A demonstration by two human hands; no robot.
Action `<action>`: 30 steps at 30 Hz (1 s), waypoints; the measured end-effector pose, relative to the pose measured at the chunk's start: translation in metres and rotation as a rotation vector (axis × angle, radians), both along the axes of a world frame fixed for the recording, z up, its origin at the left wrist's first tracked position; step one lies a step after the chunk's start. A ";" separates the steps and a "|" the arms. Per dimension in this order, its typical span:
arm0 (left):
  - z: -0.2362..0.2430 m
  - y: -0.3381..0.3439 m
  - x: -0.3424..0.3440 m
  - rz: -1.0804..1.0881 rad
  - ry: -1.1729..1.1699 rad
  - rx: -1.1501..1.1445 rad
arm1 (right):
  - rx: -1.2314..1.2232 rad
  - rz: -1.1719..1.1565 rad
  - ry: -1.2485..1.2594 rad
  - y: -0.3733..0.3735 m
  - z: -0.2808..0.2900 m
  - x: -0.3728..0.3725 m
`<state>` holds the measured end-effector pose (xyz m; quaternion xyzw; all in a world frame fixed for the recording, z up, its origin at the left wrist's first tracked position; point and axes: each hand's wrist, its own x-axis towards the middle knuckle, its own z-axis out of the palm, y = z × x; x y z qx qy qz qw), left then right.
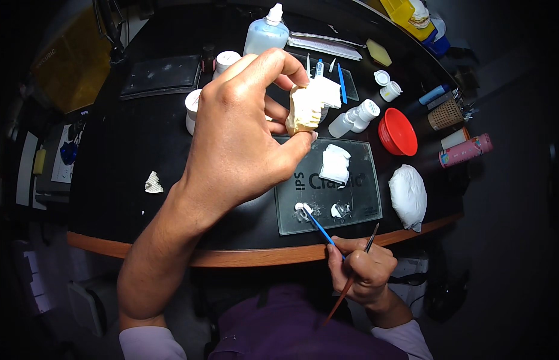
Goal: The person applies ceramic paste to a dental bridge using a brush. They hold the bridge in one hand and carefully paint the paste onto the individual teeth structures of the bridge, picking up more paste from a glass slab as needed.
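While the cream dental model sits pinched between thumb and fingers of the left hand, raised above the tabletop's middle, it is best kept steady. The right hand, at the front edge, clamps two brushes: one blue-handled brush dipping into paste on the glass slab, one brown-handled brush. One red bowl stands near the right edge.

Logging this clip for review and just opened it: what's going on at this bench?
A person sits at a dark table. The left hand holds up a cream dental cast with white tissue against it. The right hand grips a blue-handled brush, its tip in white paste on a glass mixing slab, plus a second brown-handled brush. Bottles and a red bowl stand behind.
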<state>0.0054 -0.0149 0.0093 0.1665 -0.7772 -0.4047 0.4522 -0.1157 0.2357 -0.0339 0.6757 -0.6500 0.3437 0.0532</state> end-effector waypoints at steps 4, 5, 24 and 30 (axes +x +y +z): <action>-0.001 0.000 -0.002 -0.004 0.014 0.004 | -0.026 -0.034 -0.029 0.000 -0.001 -0.001; -0.001 0.000 -0.001 -0.004 0.014 0.003 | -0.026 -0.039 -0.042 0.000 0.000 -0.001; -0.002 0.000 0.000 -0.012 0.024 -0.002 | -0.027 -0.026 -0.036 0.002 0.002 -0.003; -0.002 0.000 -0.001 -0.012 0.025 -0.004 | 0.016 0.010 -0.025 0.003 0.004 -0.002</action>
